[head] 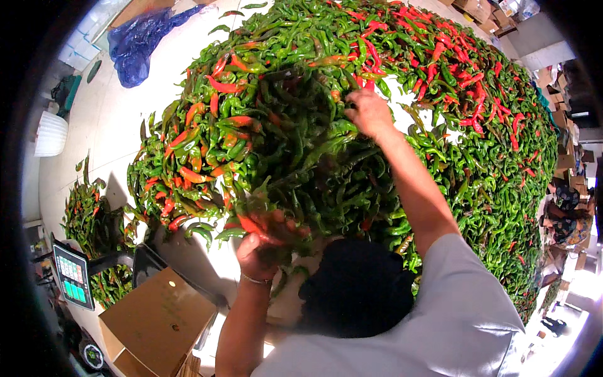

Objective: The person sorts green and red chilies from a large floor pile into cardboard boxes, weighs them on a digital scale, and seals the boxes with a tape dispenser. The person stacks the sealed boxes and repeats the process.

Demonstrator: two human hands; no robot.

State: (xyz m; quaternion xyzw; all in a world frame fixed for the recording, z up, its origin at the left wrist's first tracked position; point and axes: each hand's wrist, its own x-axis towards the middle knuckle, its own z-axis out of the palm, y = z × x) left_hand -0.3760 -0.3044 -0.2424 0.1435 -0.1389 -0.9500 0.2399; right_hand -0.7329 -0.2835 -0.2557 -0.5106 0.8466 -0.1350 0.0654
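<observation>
A broad heap of long green and red chili peppers [480, 188] spreads before me. My left hand [259, 254], a thin bracelet at its wrist, is at the near edge of the heap and grips a small bunch of red and green peppers [264, 228], blurred by motion. Farther out, my right hand [370, 110] reaches into the heap beside a bare white patch, its fingers curled down at the peppers. Whether those fingers hold one is hidden. Shadow darkens the peppers [301, 122] between my hands.
At lower left, a scale's keypad display [73, 275] stands by an open cardboard box [158, 313]. A smaller pepper pile [85, 212] lies behind it. Blue plastic sheeting [136, 45] and a white basket [51, 134] are farther left. A person [567, 214] is at far right.
</observation>
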